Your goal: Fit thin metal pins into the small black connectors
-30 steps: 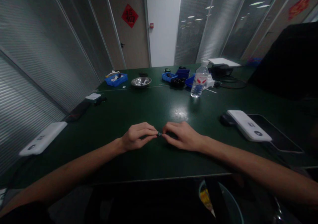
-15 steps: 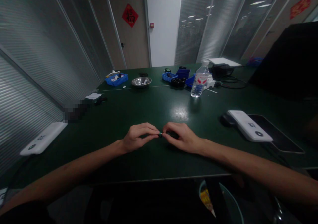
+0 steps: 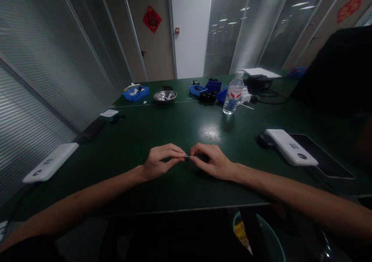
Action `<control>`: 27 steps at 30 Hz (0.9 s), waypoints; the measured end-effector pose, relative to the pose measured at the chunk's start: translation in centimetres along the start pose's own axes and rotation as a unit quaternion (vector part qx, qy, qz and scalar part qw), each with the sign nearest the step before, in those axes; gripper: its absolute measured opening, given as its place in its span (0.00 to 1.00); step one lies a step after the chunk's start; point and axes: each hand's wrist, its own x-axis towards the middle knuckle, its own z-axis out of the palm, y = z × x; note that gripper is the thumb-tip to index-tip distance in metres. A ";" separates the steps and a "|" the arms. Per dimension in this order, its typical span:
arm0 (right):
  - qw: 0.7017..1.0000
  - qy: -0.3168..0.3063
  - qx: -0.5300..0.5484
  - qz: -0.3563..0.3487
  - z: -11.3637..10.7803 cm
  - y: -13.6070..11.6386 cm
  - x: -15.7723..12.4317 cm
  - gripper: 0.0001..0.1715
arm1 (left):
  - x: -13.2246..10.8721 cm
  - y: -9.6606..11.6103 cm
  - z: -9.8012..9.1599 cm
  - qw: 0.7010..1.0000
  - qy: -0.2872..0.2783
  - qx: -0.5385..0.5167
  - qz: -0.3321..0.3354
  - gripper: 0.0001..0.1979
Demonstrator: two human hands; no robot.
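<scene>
Fingers (image 3: pixel 174 153) of the left hand (image 3: pixel 155 163) are pinched on the left end of a small part (image 3: pixel 186 158). At the part's right end, the thumb and index finger of the right hand (image 3: pixel 213 161) are likewise closed on it. The part is located between the two hands, low over the near half of the table (image 3: pixel 162 126); whether the table is touched by it cannot be told. Most of it is covered by the fingertips, so its form is not made out; only a dark, greenish bit is exposed.

Surroundings, left to right: a white pack (image 3: pixel 50 163) is laid at the left edge. Beyond it, a sheet (image 3: pixel 109 113) is placed. Small items are held in a blue tray (image 3: pixel 136 93), and pale scraps in a metal bowl (image 3: pixel 165 96). A dark blue box (image 3: pixel 214 85) is set left of a bottle (image 3: pixel 233 93), which is stood upright. Farther right, a mouse (image 3: pixel 265 140) is positioned just beside a second white pack (image 3: pixel 291 147), by which a dark pad (image 3: pixel 322 156) is partly hidden.
</scene>
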 end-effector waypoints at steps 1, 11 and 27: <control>1.000 -0.007 -0.009 -0.002 -0.2 0.0 0.1 0.06 | 0.0 0.0 0.0 1.000 -0.001 -0.003 -0.006 0.09; 0.991 -0.071 -0.113 -0.001 -0.9 -0.3 0.3 0.09 | 0.3 -0.5 0.1 0.994 -0.036 -0.031 -0.103 0.09; 1.000 -0.011 -0.015 0.021 -0.1 -0.8 0.2 0.07 | 0.2 0.0 0.5 0.996 0.004 -0.029 -0.079 0.10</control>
